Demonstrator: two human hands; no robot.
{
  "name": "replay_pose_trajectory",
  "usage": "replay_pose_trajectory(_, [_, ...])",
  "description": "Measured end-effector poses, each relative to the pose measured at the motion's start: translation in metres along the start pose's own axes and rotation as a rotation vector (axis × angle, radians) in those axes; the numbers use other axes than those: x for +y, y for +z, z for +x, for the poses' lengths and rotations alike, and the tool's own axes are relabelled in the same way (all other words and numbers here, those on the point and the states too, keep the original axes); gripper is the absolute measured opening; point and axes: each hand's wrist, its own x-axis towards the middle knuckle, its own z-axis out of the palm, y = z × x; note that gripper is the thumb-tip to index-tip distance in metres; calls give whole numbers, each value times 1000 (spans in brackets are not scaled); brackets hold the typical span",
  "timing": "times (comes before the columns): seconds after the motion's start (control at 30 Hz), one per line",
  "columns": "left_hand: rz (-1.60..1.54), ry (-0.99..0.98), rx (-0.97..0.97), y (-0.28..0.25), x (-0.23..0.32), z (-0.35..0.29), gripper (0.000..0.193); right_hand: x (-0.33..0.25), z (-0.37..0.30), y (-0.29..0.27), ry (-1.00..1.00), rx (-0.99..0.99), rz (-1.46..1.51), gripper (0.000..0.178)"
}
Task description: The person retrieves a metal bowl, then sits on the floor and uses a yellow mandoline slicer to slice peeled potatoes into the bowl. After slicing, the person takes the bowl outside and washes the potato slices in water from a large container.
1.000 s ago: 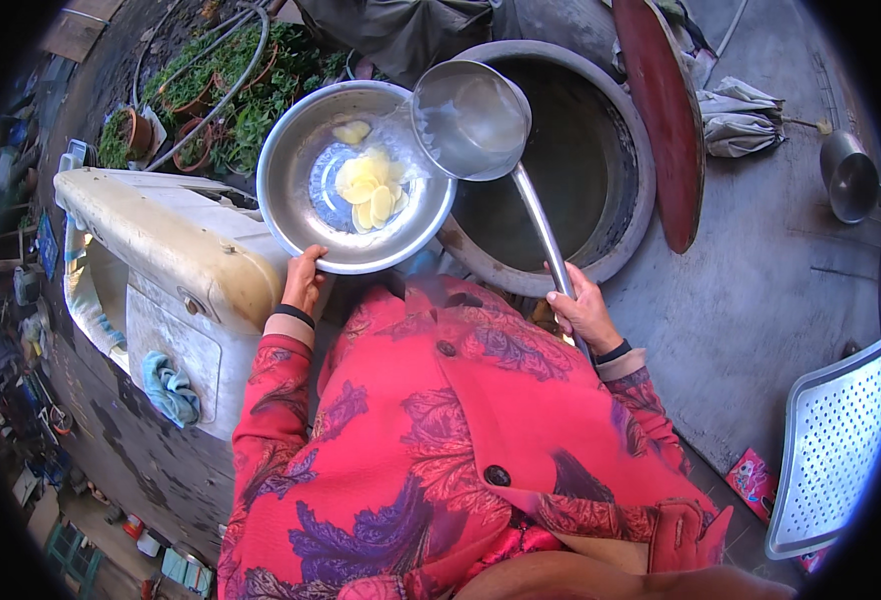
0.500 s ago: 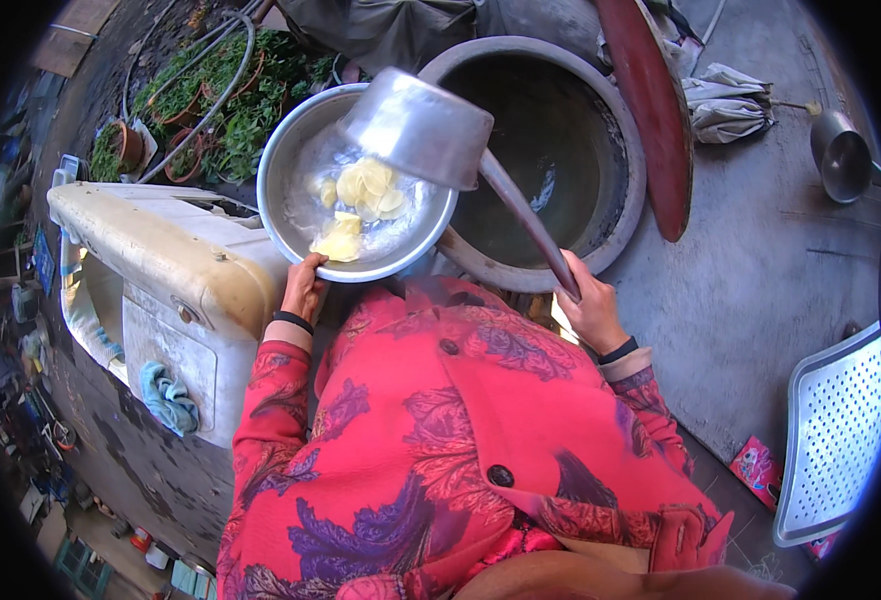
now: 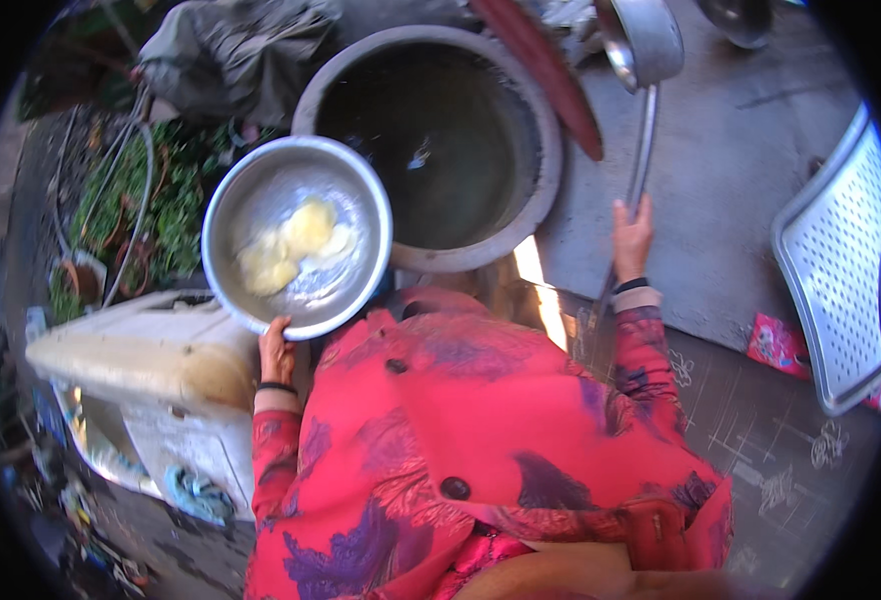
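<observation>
My left hand (image 3: 277,358) is closed on the near rim of a metal basin (image 3: 229,205), which stays in front of me at the left. Inside it lie several pale yellow slices (image 3: 308,228), perhaps potato, on the shiny bottom with some water. My right hand (image 3: 633,240) is wrapped round the long handle of a metal water dipper (image 3: 658,48). The dipper's cup is out over the grey surface at the upper right, apart from the basin. What the cup holds cannot be made out.
A large round vat (image 3: 553,170) of dark water stands just beyond the basin, with a long reddish-brown board (image 3: 551,75) at its right. A perforated metal tray (image 3: 836,270) is at the far right. Potted plants (image 3: 166,180) and a worn white appliance (image 3: 151,350) are at the left.
My right hand has swung the dipper from above the basin to the right, past the vat. The left hand still holds the basin. The whole view has shifted.
</observation>
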Motion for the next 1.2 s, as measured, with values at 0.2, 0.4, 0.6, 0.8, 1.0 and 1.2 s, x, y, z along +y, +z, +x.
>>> replay_pose_trajectory(0.2, [22, -7, -69, 4, -9, 1, 10, 106, 80, 19, -4, -251, -309, 54])
replay_pose_trajectory(0.4, [185, 48, -13, 15, -14, -4, 17, 91, 107, 27, 110, -361, -349, 49])
replay_pose_trajectory(0.6, [296, 40, -13, 14, -7, -3, 20, -70, 50, 62, -692, -168, -170, 31])
replay_pose_trajectory(0.8, [186, 65, -43, 21, -10, -10, 16, -174, -114, 235, -732, -1194, 54, 54])
replay_pose_trajectory(1.0, [224, 54, -45, 27, -9, -20, 13, -165, -176, 350, -1250, -1067, -157, 71])
replay_pose_trajectory(1.2, [203, 46, -57, 30, -12, -23, 15, -136, -173, 350, -1187, -1194, -412, 63])
